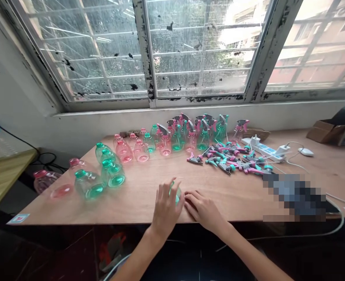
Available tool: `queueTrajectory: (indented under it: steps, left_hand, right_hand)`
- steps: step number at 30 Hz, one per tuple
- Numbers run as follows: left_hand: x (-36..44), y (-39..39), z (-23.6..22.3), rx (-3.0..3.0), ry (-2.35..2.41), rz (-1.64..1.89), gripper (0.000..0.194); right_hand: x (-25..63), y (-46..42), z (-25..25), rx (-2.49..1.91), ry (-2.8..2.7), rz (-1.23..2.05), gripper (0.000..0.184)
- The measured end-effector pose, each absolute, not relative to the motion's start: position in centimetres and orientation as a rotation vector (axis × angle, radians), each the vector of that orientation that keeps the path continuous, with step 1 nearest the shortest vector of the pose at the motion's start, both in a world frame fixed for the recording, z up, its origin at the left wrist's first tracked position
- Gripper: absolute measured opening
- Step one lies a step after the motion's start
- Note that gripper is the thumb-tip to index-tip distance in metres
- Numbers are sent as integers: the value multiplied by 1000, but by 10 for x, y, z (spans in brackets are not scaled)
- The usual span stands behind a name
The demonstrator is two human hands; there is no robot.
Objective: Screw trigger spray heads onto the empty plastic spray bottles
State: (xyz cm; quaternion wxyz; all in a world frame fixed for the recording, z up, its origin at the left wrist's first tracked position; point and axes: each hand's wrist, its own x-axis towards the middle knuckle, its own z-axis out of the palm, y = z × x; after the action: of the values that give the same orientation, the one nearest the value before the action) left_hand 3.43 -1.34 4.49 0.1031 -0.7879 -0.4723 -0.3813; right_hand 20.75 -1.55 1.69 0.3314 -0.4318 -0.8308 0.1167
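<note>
The left hand (166,208) is closed around a small green plastic piece (175,193); the fingers hide it, so maybe it is part of a sprayer. The right hand (203,210) lies half open, palm down, just beside it on the wooden table (137,175). On the left stand green bottles (112,174) and pink bottles (124,151), which seem empty. Farther away stand bottles with trigger heads (190,140), and on the right lie loose trigger heads (228,162) in a heap.
</note>
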Motion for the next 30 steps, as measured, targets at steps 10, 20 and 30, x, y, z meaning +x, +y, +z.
queueTrajectory:
  steps: [10,20,30]
  left_hand:
    - [10,-66,-14,-2548,-1171,-1416,90]
    - [11,-76,-70,-3286,-1355,-226,28]
    - [4,-50,-84,-3224,-1818,301,27]
  right_hand:
    - [218,-17,15,-954,-2193,505,78]
    - [215,-19,22,-978,-2248,695,105]
    - [211,-17,17,-949,-2213,713,111]
